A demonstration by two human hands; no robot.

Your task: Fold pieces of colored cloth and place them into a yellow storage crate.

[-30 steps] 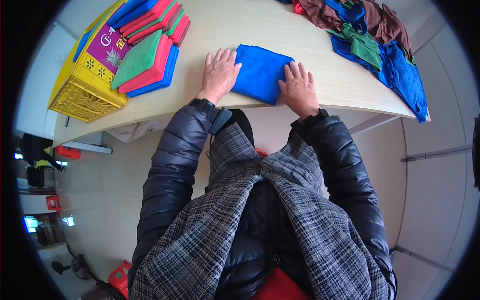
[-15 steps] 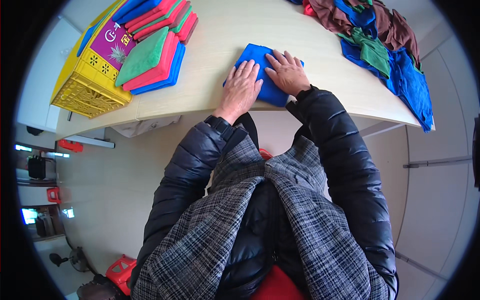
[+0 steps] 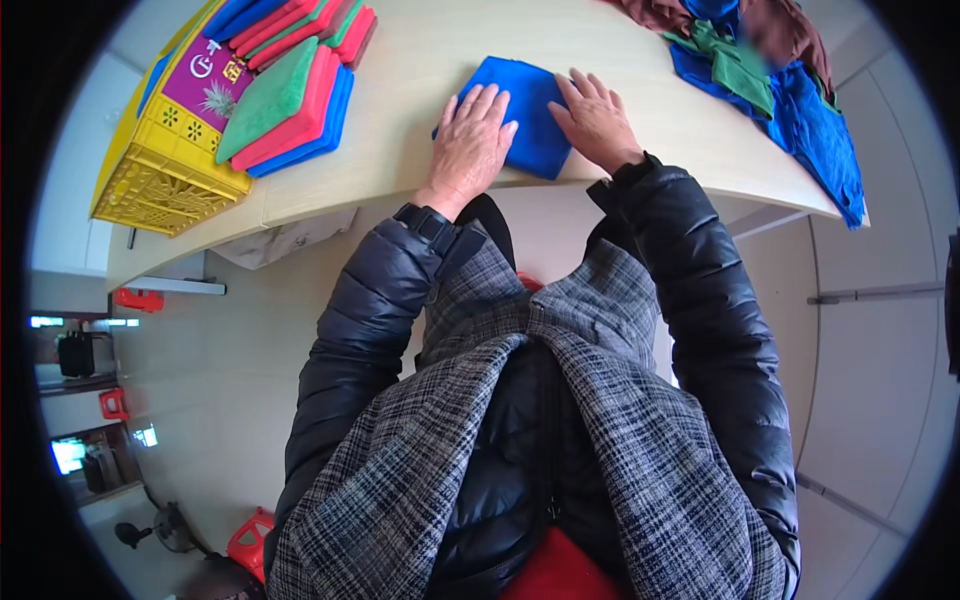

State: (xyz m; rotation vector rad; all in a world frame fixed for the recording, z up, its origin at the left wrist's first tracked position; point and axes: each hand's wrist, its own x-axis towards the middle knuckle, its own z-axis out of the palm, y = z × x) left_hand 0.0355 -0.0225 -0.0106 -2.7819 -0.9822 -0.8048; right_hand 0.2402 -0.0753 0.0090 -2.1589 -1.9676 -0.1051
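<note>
A folded blue cloth (image 3: 531, 125) lies flat near the front edge of the table, between my two hands. My left hand (image 3: 469, 142) rests on the cloth's left side, palm down, with its fingers stretched out toward the far edge. At the right side of the cloth is my right hand (image 3: 597, 118), its fingers spread and its fingertips by the cloth's right edge. Neither hand grips anything. To the left stands a stack of folded cloths (image 3: 280, 105) in green, red and blue, with more folded cloths behind it.
A yellow plastic crate (image 3: 180, 165) with a purple printed panel stands left of the stack. Loose crumpled cloths (image 3: 745, 80) in blue, green and brown spread over the table's right end, one hanging at its edge. A red stool (image 3: 250, 540) stands on the floor at lower left.
My right hand has slid from on top of the blue cloth to its right edge, uncovering more of it. My left hand stays on the left side. The view has shifted slightly.
</note>
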